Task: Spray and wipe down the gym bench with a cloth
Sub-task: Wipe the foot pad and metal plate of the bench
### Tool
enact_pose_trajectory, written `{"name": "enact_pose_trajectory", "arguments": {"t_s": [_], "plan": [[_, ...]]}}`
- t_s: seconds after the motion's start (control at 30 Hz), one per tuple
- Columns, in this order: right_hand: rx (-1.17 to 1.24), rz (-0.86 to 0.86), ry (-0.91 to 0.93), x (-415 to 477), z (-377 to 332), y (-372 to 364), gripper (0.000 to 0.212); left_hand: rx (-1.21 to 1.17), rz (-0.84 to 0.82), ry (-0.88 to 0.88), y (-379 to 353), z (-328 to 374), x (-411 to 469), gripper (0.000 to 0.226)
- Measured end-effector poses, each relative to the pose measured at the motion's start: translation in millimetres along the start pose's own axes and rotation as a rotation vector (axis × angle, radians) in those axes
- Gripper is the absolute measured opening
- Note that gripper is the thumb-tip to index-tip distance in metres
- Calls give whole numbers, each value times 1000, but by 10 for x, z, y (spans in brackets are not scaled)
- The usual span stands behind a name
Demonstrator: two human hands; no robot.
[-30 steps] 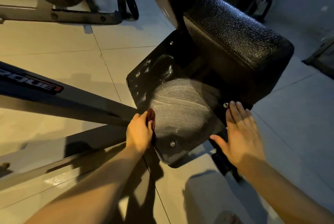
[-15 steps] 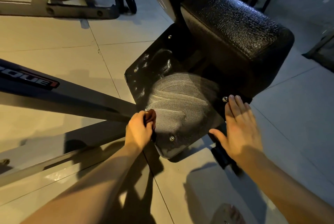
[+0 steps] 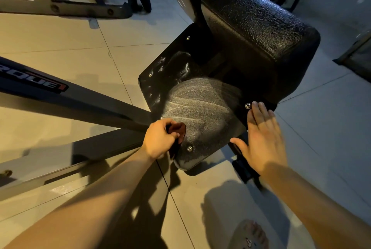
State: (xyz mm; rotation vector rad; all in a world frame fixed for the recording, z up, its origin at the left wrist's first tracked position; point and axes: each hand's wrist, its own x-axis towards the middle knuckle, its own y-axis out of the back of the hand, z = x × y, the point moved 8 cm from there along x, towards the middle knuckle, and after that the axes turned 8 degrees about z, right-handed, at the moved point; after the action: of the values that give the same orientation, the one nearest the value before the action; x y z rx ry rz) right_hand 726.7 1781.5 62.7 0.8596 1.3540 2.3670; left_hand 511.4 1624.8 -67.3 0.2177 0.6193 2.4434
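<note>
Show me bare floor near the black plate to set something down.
Bare tiles left of the plate, up to the far frame, and right of the padded seat. Crowded by the left hand, right hand and grey rails.

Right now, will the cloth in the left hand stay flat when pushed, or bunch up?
Probably floppy: the cloth is crumpled inside the left hand. Likely light, being a small wad. It may drag on the grainy black panel.

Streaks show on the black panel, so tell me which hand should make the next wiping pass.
Left. The left hand grips the cloth on the streaked panel; the right hand lies flat at the panel's right edge, holding nothing.
</note>
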Motion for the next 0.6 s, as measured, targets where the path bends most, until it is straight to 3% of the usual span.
{"name": "enact_pose_trajectory", "arguments": {"t_s": [0.13, 0.3, 0.37, 0.43, 0.53, 0.6], "plan": [[3, -11, -1, -10, -2, 4, 97, -11, 154, -4, -45, 285, -116, 26], [33, 11, -2, -14, -5, 23, 97, -29, -122, -489, -506, 1140, -434, 36], [28, 18, -1, -7, 5, 6, 98, 30, -78, -545, -504, 1189, -409, 35], [12, 18, 3, -5, 10, -11, 98, 55, 77, -368, -331, 945, -158, 28], [-2, 17, 6, -14, 10, -38, 96, -2, 287, 59, 16, 429, 178, 26], [17, 9, 9, -20, 22, -70, 95, -28, 309, 62, -51, 555, 112, 29]]}}
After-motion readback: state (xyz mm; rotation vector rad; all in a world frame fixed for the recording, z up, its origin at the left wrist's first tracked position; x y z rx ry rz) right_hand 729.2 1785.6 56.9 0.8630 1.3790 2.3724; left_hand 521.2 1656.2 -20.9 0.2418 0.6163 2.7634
